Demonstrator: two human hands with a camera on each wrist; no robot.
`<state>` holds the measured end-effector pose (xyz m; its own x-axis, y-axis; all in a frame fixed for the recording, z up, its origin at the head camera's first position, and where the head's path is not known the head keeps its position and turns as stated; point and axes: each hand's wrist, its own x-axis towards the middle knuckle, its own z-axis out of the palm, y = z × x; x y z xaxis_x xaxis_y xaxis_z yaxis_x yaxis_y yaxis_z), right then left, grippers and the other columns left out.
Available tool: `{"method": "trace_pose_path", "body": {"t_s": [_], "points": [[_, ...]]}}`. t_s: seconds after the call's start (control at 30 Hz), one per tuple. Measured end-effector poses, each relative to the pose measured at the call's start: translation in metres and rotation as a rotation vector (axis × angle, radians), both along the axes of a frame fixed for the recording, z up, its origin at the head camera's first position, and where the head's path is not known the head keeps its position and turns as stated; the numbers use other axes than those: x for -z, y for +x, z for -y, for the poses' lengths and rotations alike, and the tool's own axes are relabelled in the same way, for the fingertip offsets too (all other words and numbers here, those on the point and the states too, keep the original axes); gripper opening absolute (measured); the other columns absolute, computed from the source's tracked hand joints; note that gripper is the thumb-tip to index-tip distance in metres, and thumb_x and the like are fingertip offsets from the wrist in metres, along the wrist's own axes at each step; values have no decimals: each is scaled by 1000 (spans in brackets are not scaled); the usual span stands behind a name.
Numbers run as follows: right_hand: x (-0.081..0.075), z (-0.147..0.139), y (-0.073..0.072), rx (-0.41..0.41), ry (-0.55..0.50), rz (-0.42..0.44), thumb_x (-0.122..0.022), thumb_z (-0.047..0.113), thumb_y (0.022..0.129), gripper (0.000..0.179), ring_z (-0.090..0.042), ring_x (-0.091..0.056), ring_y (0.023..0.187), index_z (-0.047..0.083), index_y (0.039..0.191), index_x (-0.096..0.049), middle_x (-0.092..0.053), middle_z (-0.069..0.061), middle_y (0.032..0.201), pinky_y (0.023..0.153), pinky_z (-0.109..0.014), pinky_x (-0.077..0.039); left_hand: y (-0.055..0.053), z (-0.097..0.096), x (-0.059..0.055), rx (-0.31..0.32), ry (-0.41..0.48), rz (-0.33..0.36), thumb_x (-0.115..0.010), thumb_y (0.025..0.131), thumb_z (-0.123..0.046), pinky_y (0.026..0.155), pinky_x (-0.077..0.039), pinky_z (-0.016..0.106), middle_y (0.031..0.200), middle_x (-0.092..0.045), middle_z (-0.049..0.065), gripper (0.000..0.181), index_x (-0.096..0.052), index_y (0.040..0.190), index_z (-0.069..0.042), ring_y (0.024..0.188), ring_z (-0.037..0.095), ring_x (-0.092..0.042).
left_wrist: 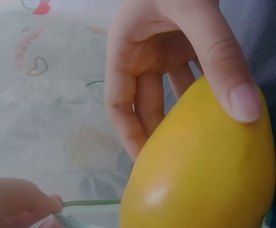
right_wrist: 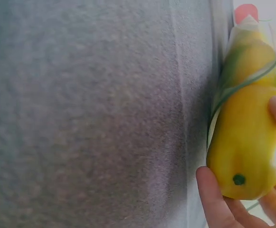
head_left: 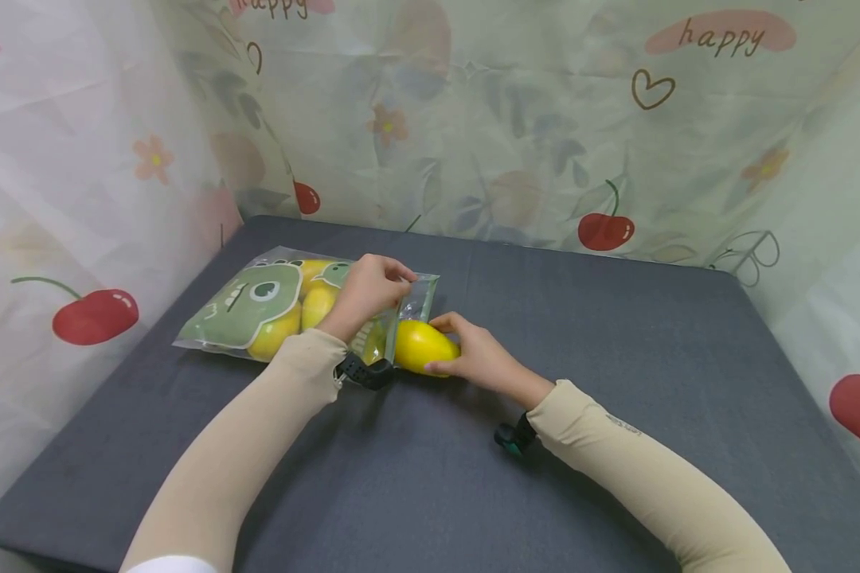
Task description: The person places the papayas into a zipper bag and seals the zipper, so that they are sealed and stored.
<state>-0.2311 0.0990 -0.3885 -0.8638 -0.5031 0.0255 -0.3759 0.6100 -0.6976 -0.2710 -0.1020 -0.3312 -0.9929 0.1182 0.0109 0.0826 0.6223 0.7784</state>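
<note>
A clear zip bag (head_left: 272, 290) with a green cartoon dinosaur print lies on the left of the table, with several yellow mangoes inside. At its open right end, my left hand (head_left: 373, 288) pinches the upper edge; the left wrist view shows the fingertips on the green-lined strip (left_wrist: 92, 203). My right hand (head_left: 483, 356) grips one yellow mango (head_left: 424, 347) right at the bag's mouth, thumb on the near side and fingers on the far side. A green stem spot marks this mango's end (right_wrist: 239, 179) in the right wrist view, where its other end sits within the bag's mouth.
The dark grey cloth-covered table (head_left: 616, 342) extends to the right and in front of the hands. Behind and beside it hangs a pale printed curtain (head_left: 473, 119) with cherries and flowers. Each wrist wears a black band.
</note>
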Motion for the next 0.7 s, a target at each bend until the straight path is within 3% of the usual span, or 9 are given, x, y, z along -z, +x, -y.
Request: {"method": "trace_pose_path", "body": {"t_s": [0.23,0.5,0.7], "points": [[-1,-1,-10,-53,-10,39,-77,23,82,67,-29,-53,125,16,143,-47,-51,-7,141,102,-46,-44,-1,0,0,-3,-10,7,-61,85,-10,59,-50,28,94,-72,11,20,-75,100,-13,69,24,-61],[-2,-6,-14,-95,3,21,-74,16,85,65,-25,-47,131,23,144,-49,-51,-4,143,105,-46,-41,-1,-1,0,-4,-16,9,-60,85,-9,58,-48,28,97,-72,14,22,-75,101,-12,66,22,-57],[-3,-5,-16,-61,-27,75,-72,14,86,57,-31,-54,125,10,139,-50,-51,-9,140,99,-43,-47,1,-1,-2,-1,-11,8,-60,85,-9,56,-47,27,95,-72,15,21,-75,100,-12,66,23,-58]]}}
